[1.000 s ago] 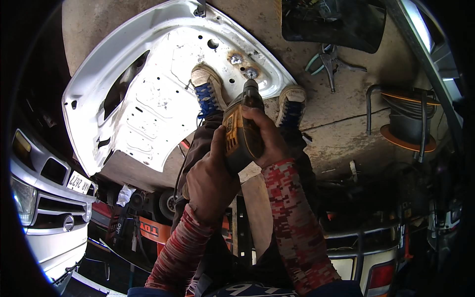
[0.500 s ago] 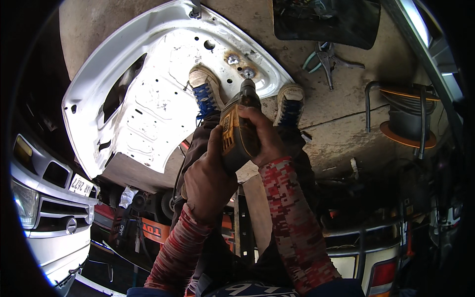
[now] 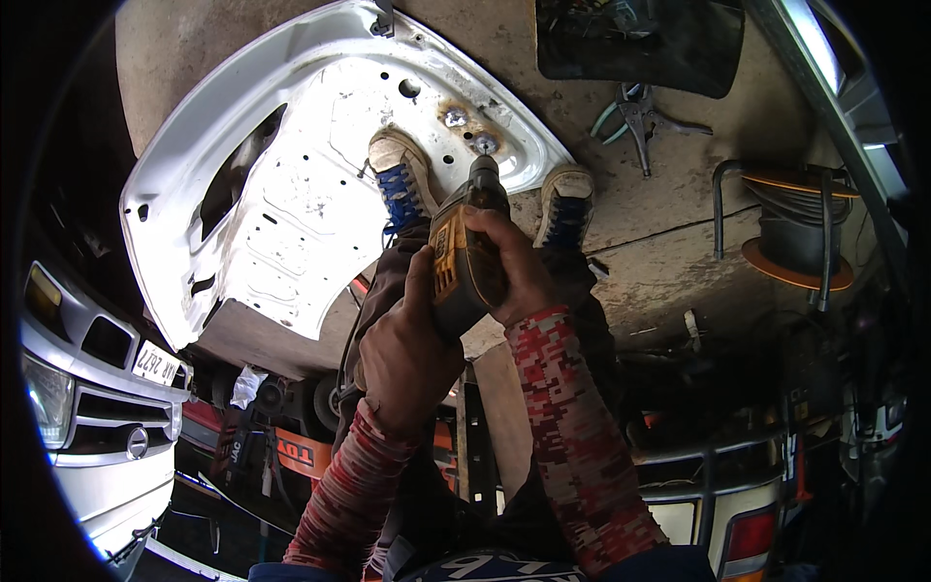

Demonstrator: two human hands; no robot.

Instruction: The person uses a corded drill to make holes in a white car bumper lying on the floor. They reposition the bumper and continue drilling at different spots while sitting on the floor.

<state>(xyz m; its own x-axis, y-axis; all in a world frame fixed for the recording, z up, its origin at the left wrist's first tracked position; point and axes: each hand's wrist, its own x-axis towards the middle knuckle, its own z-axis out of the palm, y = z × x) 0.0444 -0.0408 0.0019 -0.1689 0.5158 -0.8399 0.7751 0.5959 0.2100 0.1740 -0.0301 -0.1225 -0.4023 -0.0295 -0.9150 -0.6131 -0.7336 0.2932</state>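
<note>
A yellow and black power drill (image 3: 454, 254) points away from me, its chuck and bit over a white car body panel (image 3: 320, 126) on the floor. The bit's tip meets a bare grey spot (image 3: 484, 143) ringed with brown scorching, next to a second such spot (image 3: 454, 117). My left hand (image 3: 407, 354) is closed around the drill's rear and lower body. Around its right side wraps my right hand (image 3: 522, 267), near the front of the housing. One shoe (image 3: 398, 179) presses on the panel; the other shoe (image 3: 564, 209) stands beside its edge.
Locking pliers (image 3: 638, 126) lie on the concrete floor right of the panel, below a dark tray-like piece (image 3: 640, 48). A cable reel (image 3: 800, 228) stands farther right. A silver vehicle front (image 3: 107, 388) is at the left, and a vehicle's red tail light (image 3: 749, 538) shows at the lower right.
The whole view has shifted very slightly. Both hands keep their hold on the drill, and its bit stays at the same scorched spot.
</note>
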